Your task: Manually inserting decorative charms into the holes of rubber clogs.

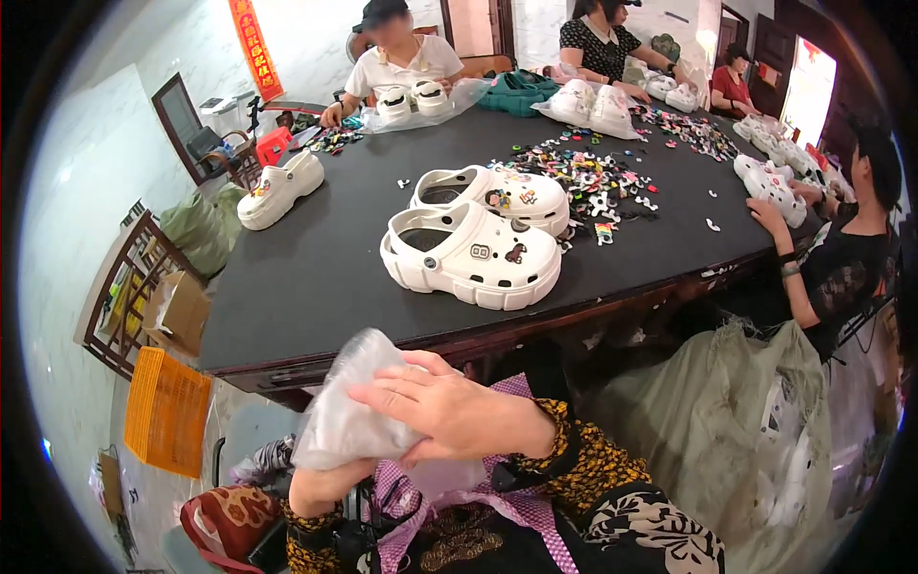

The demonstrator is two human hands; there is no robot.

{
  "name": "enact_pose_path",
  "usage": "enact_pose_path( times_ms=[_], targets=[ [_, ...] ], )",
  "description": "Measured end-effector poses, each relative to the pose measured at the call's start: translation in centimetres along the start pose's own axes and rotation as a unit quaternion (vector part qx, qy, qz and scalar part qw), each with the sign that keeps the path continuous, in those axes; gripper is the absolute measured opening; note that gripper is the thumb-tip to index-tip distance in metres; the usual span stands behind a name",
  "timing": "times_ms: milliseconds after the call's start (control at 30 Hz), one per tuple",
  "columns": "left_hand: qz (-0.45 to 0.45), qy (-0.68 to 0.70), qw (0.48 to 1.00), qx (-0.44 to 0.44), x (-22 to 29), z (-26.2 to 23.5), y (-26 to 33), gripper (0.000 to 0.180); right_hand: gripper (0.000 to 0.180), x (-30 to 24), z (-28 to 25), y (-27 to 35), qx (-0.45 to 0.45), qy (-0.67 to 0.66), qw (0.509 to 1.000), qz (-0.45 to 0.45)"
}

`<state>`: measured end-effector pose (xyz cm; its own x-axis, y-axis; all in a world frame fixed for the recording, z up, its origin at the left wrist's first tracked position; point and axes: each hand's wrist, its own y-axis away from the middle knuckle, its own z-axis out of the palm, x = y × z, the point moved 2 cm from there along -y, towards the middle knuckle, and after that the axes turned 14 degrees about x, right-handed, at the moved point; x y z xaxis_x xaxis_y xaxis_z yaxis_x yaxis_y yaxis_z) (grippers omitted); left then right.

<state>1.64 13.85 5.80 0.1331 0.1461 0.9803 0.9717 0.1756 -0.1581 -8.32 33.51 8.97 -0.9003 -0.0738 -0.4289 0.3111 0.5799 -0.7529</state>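
Note:
A crumpled clear plastic bag [335,421] is held over my lap, just off the near table edge. My left hand [330,483] grips it from below, its fingers mostly hidden behind the plastic. Across the top of the bag lies my right hand [445,407], fingers bent over it and pressing it. What is inside the bag, if anything, I cannot make out. Ahead on the dark table stand two white clogs side by side, the nearer clog [469,263] with small charms on its upper, the farther clog [535,201] partly hidden behind it.
A heap of colourful charms [583,182] spreads over the black table [316,287]. Another white clog [282,191] stands at the left edge. Co-workers sit around the far and right sides with bagged clogs [593,110]. An orange basket [167,411] is at lower left, a large sack [708,421] at right.

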Motion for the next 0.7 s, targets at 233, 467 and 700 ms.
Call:
enact_pose_path(
  times_ms=[233,467,700],
  targets=[
    [0.003,0.034,0.999,-0.009,1.3,2.0,-0.6,0.039,0.030,1.4,-0.8,0.9,0.070,0.041,0.997,0.004],
    [0.256,-0.285,0.891,0.244,2.6,2.0,-0.8,0.051,0.023,2.3,-2.5,0.9,0.163,0.132,0.975,0.067],
    [0.441,-0.518,0.729,0.074,2.8,5.7,-0.5,0.097,0.030,1.3,-1.0,1.1,0.153,-0.023,0.965,0.210]
  ],
)
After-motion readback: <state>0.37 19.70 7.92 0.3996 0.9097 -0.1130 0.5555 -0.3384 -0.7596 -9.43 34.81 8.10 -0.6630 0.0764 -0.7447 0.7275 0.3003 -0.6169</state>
